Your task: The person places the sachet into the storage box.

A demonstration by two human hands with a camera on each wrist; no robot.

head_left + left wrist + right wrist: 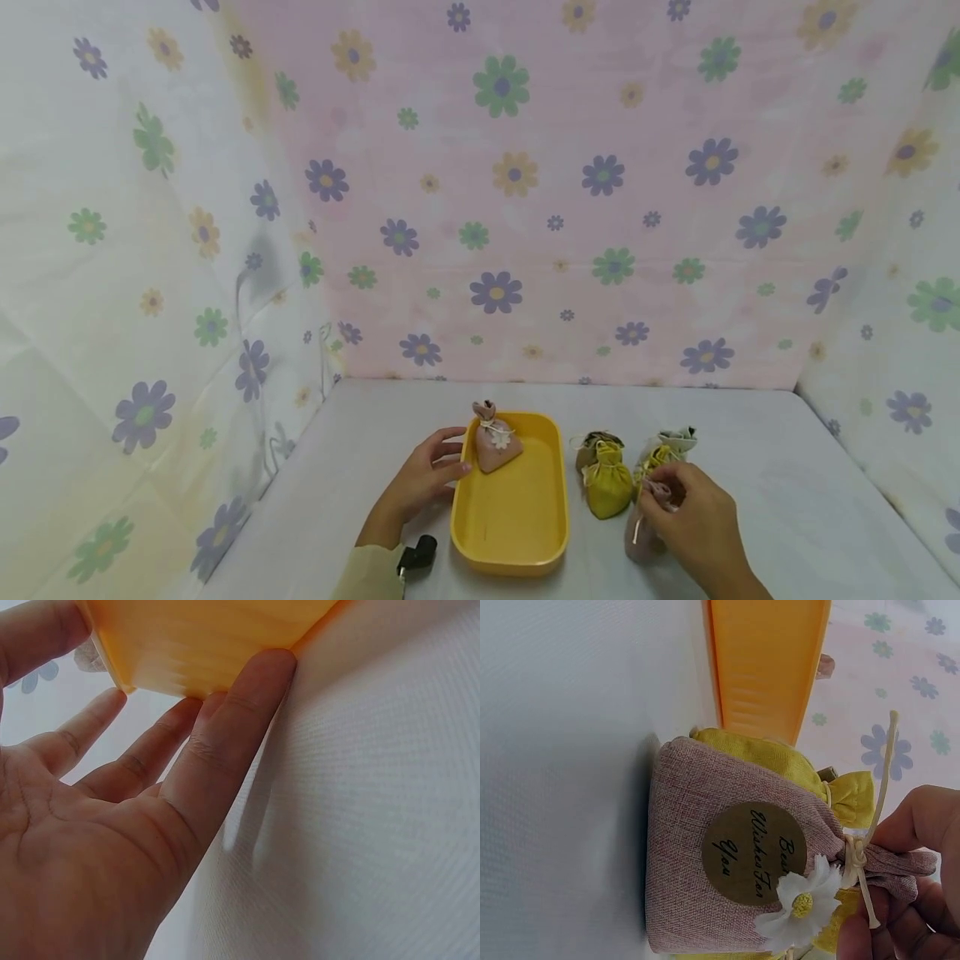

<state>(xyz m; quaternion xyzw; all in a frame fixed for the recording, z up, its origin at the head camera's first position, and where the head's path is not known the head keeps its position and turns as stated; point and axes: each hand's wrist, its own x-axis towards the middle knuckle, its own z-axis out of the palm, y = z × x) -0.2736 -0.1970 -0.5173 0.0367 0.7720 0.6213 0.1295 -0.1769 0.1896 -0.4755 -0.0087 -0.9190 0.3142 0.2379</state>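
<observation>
My right hand pinches the gathered neck of a dusty-pink drawstring pouch, which stands upright. The right wrist view shows its round brown "Best Wishes For You" label, white cloth flower and cream cord tied at the neck. At the left side of a yellow tray, my left hand touches the wall with extended fingertips. Inside the tray, a pink pouch with a white flower leans at the far left corner.
Between the tray and my right hand, a yellow pouch stands before a brown pouch. A pale grey-green pouch and another yellow one are partly behind my right hand. A black device sits at my left wrist. Flowered cloth walls enclose the white table.
</observation>
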